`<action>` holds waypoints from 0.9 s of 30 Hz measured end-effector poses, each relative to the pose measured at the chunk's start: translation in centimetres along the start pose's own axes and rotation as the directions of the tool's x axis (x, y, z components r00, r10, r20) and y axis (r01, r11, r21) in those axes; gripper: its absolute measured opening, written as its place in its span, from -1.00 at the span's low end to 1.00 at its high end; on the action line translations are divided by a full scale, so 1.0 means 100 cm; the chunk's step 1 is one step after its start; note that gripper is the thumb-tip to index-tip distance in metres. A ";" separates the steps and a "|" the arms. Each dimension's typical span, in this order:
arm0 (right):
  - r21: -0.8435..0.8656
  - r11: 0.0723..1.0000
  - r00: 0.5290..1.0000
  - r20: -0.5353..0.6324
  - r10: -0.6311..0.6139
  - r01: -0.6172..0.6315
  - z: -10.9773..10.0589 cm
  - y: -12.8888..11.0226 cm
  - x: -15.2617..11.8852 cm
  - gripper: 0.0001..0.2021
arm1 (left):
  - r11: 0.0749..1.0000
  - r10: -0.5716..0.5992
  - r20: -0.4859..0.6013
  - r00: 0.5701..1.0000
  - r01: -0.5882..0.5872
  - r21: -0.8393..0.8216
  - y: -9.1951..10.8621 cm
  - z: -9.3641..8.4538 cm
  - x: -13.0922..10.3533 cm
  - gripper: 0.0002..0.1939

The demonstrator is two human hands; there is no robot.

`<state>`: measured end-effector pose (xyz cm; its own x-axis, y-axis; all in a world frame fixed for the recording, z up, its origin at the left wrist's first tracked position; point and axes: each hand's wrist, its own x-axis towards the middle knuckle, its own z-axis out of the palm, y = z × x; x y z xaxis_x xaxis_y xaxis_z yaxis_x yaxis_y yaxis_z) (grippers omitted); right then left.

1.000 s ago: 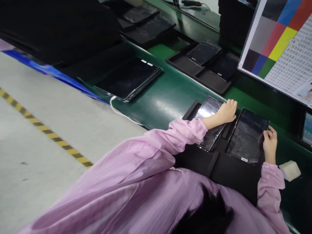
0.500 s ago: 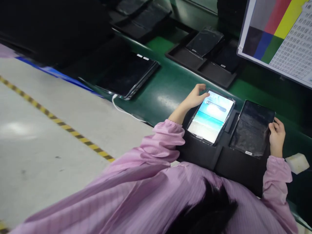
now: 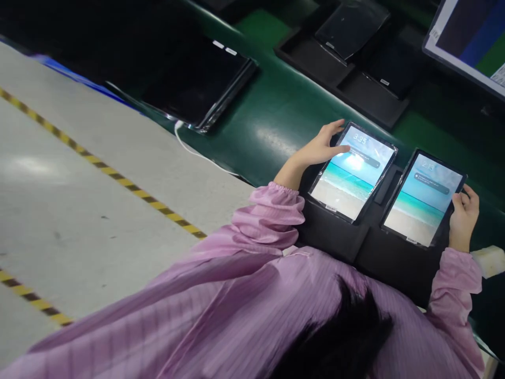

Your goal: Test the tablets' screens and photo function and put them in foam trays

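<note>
Two tablets lie side by side in a black foam tray [image 3: 335, 237] on the green belt [image 3: 276, 116]. Both screens are lit with a beach picture. My left hand [image 3: 317, 150] rests at the upper left corner of the left tablet [image 3: 347, 179], fingers spread and thumb on the glass. My right hand [image 3: 463, 218] grips the right edge of the right tablet [image 3: 422, 202], fingers curled around its side. Pink sleeves cover both arms.
Farther up the belt stands another black tray [image 3: 355, 89] holding a dark tablet [image 3: 351, 23]. A large dark panel [image 3: 197, 79] with a white cable [image 3: 189, 150] lies at left. A monitor [image 3: 473, 37] hangs top right, a white foam block [image 3: 491, 260] sits right. Striped floor tape [image 3: 118, 179].
The left tablet lit up first, then the right one. My left hand moved from the left tablet's right side to its upper left corner. My right hand stayed on the right tablet's edge.
</note>
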<state>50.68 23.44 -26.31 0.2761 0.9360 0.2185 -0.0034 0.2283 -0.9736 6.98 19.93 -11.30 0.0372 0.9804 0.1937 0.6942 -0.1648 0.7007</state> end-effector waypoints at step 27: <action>-0.049 0.998 0.999 -0.022 -0.039 0.038 0.003 -0.001 0.005 -0.40 | 0.895 0.220 -0.086 0.972 -0.166 0.414 0.062 0.050 0.022 -0.17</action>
<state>50.55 23.94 -26.10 0.2968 0.9203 0.2549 0.0543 0.2502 -0.9667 14.95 21.56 -9.96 0.1271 0.9072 0.4011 0.9126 -0.2654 0.3110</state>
